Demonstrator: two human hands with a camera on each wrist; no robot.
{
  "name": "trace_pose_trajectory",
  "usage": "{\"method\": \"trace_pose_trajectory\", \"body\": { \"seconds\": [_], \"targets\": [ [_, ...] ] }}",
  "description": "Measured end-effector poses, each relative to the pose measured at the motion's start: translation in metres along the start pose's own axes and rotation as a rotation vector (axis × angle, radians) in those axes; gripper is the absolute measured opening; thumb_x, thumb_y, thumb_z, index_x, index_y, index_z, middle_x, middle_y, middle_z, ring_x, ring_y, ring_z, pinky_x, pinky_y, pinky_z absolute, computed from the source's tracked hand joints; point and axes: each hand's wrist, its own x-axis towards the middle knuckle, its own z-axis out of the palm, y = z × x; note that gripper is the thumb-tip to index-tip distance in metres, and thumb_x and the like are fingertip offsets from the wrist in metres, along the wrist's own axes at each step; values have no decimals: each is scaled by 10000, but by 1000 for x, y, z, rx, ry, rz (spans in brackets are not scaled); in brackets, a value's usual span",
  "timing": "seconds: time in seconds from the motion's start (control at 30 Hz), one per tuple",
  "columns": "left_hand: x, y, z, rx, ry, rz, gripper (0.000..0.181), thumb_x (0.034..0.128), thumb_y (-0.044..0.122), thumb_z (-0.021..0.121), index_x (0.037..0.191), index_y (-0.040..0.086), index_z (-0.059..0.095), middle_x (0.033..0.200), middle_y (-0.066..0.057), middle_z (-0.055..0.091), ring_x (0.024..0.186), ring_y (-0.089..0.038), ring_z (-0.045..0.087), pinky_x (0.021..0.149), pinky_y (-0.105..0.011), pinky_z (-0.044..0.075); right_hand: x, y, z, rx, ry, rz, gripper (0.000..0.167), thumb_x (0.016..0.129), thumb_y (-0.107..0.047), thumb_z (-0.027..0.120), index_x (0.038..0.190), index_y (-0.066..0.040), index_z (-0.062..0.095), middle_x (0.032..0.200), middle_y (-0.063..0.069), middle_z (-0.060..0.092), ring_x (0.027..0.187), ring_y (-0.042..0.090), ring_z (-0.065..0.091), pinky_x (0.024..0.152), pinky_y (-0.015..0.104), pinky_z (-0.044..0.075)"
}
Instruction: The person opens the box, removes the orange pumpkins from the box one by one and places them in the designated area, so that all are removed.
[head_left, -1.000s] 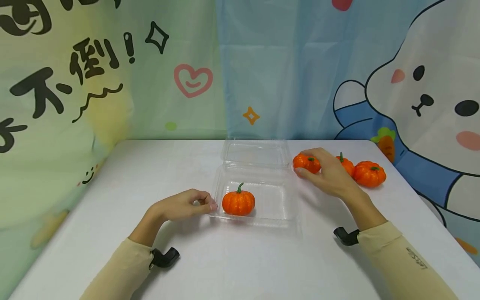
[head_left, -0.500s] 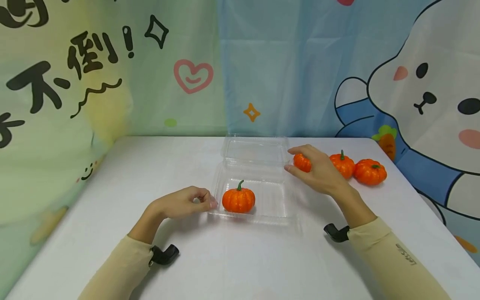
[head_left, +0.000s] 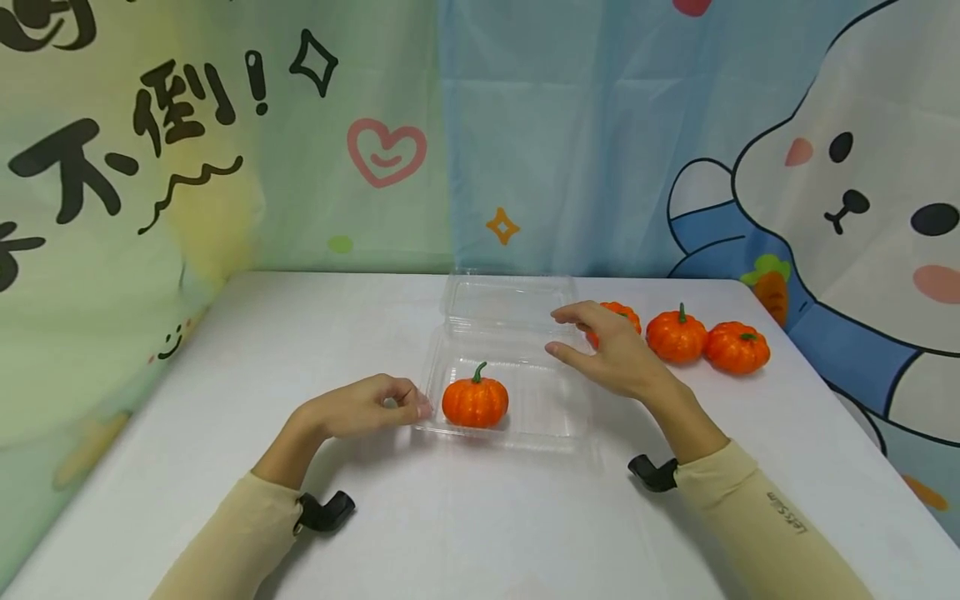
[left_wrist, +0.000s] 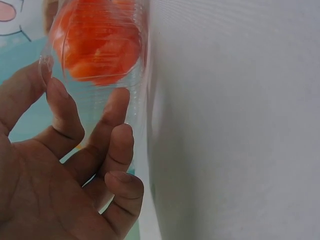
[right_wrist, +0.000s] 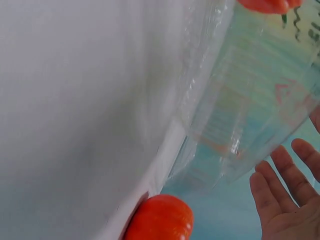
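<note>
A clear plastic clamshell box (head_left: 547,408) lies open on the table, its lid (head_left: 510,300) folded back. One small orange pumpkin (head_left: 476,403) with a green stem sits inside, toward the left. My left hand (head_left: 367,407) pinches the box's left rim between thumb and index finger; the left wrist view shows the other fingers loosely bent beside the wall. Over the box's right edge is my right hand (head_left: 611,354), fingers spread and holding nothing. Partly hidden behind it, a second pumpkin (head_left: 627,313) rests on the table.
Two more pumpkins stand to the right of my right hand: an upright one (head_left: 677,337) and a tilted one (head_left: 738,347). A white cloth covers the table (head_left: 480,525). Behind it hangs a printed curtain (head_left: 525,133).
My right hand has moved left, away from the nearest pumpkin on the right, which stays on the table. My left hand keeps its place on the box rim.
</note>
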Motion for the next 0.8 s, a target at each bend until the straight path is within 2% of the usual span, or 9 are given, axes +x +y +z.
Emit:
{"method": "trace_pose_trajectory", "body": {
  "seconds": [0.13, 0.47, 0.8],
  "targets": [
    [1, 0, 0, 13, 1, 10, 315, 1031, 340, 615, 896, 56, 641, 1158, 2, 717, 1184, -201, 595, 1007, -402, 418, 1, -4, 5, 15, -33, -4, 517, 950, -375, 742, 1366, -102, 599, 1374, 83, 609, 1254, 354, 591, 1057, 518, 480],
    [1, -1, -1, 13, -9, 14, 238, 1025, 297, 618, 938, 91, 701, 1157, -10, 720, 1163, -211, 601, 1031, -448, 419, 3, -10, 19, 92, -100, -72, 509, 928, -355, 775, 1336, -98, 611, 1321, 90, 644, 1231, 321, 627, 1035, 479, 506],
    [1, 2, -1, 11, -7, 6, 236, 1023, 312, 621, 953, 106, 712, 1179, 1, 712, 1194, -217, 593, 1058, -464, 408, 7, -23, 26, 111, -175, -77, 533, 915, -394, 781, 1338, -117, 612, 1317, 105, 658, 1214, 293, 638, 1035, 462, 510]
  ]
}}
